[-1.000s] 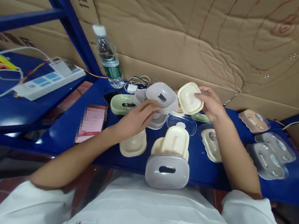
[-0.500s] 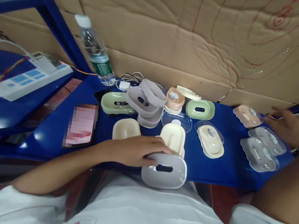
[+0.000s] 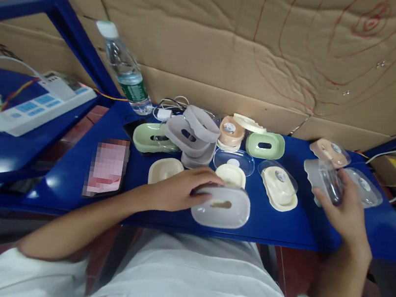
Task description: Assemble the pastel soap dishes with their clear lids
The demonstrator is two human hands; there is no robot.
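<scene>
My left hand (image 3: pixel 188 190) is closed on the edge of a grey plastic soap dish (image 3: pixel 227 216), tilted so that the long slot in its base shows. My right hand (image 3: pixel 349 216) grips another grey soap dish (image 3: pixel 312 171) with a clear lid, lifted and tipped at the right of the bench. Beside it lie a second lidded grey dish (image 3: pixel 372 193) and a peach lidded dish (image 3: pixel 322 149). A cream dish with a clear lid (image 3: pixel 278 183) rests between my hands. Behind the left hand's dish sits a cream tray (image 3: pixel 232 174), partly covered.
More dish parts lie along the back: a grey stack (image 3: pixel 190 137), green shells (image 3: pixel 266 146), a peach piece (image 3: pixel 233 133) and a clear lid (image 3: pixel 235 161). At left are a phone (image 3: pixel 108 167), a water bottle (image 3: pixel 129 76) and a power strip (image 3: pixel 40 110). Cardboard (image 3: pixel 208 31) walls the back.
My right hand has come in from the far right and lifted the nearer lidded grey dish, moving it left. The left hand's grey dish has shifted slightly away from my body, over the bench.
</scene>
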